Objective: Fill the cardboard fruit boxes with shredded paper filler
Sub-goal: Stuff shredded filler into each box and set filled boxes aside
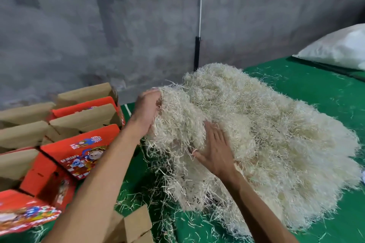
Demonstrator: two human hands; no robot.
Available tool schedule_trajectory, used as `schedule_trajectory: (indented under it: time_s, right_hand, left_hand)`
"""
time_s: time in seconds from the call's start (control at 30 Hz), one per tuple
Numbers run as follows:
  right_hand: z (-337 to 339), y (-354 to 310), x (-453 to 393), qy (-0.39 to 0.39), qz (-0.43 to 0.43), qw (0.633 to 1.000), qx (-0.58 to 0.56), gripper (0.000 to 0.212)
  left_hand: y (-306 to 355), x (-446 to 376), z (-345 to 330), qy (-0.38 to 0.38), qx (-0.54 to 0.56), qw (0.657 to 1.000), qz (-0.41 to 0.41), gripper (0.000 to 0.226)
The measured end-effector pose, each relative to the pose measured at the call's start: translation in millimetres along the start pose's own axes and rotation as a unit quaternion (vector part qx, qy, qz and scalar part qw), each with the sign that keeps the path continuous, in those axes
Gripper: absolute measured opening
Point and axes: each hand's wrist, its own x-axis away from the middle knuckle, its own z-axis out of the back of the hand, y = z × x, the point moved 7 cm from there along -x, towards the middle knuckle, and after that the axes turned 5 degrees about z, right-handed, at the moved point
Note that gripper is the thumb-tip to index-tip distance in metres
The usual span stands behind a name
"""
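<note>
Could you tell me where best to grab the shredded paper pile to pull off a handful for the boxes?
Probably its loose left edge, nearest the fruit boxes: the shredded paper pile frays there, where the left hand grips while the right hand presses flat.

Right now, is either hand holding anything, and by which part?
The left hand grips the filler pile at its left edge. The right hand lies flat on the pile's front, holding nothing.

Red box flap [85,152]: carried white printed characters beside a cartoon figure, too blurred to read.
Near-left box [25,213]: print likewise was illegible.
</note>
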Motion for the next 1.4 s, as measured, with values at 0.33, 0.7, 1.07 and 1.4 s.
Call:
schedule_trajectory:
  time_s: [0.33,0.7,1.07,1.4]
  right_hand:
    - [-6.8,78.9,30.5,0.037,-0.147,0.988,0.033,0.081]
    - [-70.6,128.6,24.9,-0.108,-0.161,0.981,-0.003,0.049]
    - [57.6,-18.0,-47.4,0.122,0.011,0.981,-0.15,0.058]
    - [73.6,-283.7,25.4,0.076,0.399,0.911,-0.066,0.083]
  left_hand:
    - [-193.7,62.5,-74.7,-0.192,-0.089,0.932,0.293,0.085]
    - [-309.2,142.6,-164.5,-0.364,-0.448,0.774,0.259,0.093]
    - [-228.7,88.6,-57.6,-0.272,-0.299,0.842,0.357,0.054]
    - [-104.5,182.5,146.1,0.061,0.504,0.82,0.263,0.095]
